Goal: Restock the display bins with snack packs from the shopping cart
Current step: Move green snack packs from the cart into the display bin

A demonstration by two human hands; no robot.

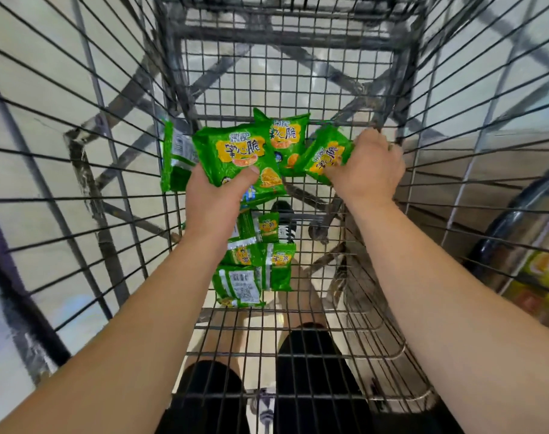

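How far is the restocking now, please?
Nothing visibly placed; no display bins in view. In hand: the left hand holds a green pack, the right hand grips another. Left: several packs on the cart floor.

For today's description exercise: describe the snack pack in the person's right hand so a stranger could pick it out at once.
Look into the wire shopping cart, toward its far end. The right hand grips a green snack pack there, beside the cart's right wall. Unlike its neighbours, it is tilted, with its yellow label running diagonally.
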